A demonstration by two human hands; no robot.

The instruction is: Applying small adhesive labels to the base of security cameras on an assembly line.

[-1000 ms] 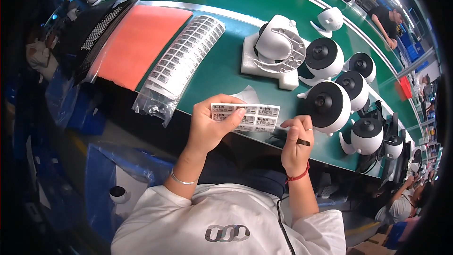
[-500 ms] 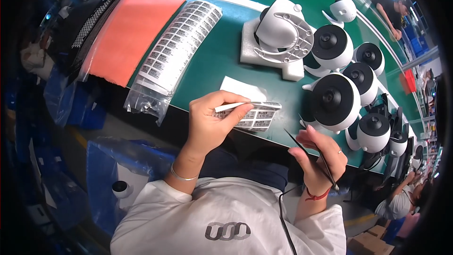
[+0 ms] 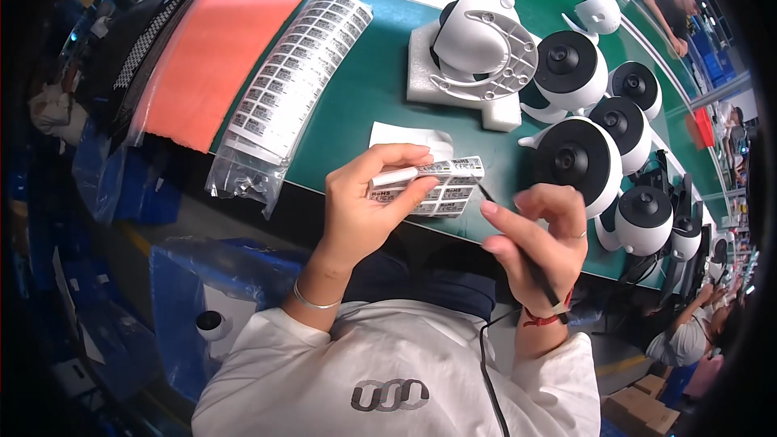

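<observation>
My left hand (image 3: 356, 206) pinches a folded sheet of printed labels (image 3: 455, 194) between thumb and fingers, over the table's near edge. Black tweezers (image 3: 536, 275) lie in my right hand (image 3: 552, 235), with their tips at the sheet's right edge. Whether the tips grip a label is too small to tell. Just beyond the sheet lies a piece of white paper (image 3: 413, 136). Farther off, a white camera (image 3: 471, 44) rests tipped on a white foam block (image 3: 421, 73), its ribbed base facing me.
Several white cameras with black fronts (image 3: 569, 163) crowd the table's right side. At left lie a bagged strip of label sheets (image 3: 295, 73), an orange-pink sheet (image 3: 222, 57) and black bags (image 3: 154, 57). Another person (image 3: 672, 20) is at the far right.
My right hand has moved left and its tweezers now reach the sheet's right edge. The label sheet has tilted, showing more of its upper row.
</observation>
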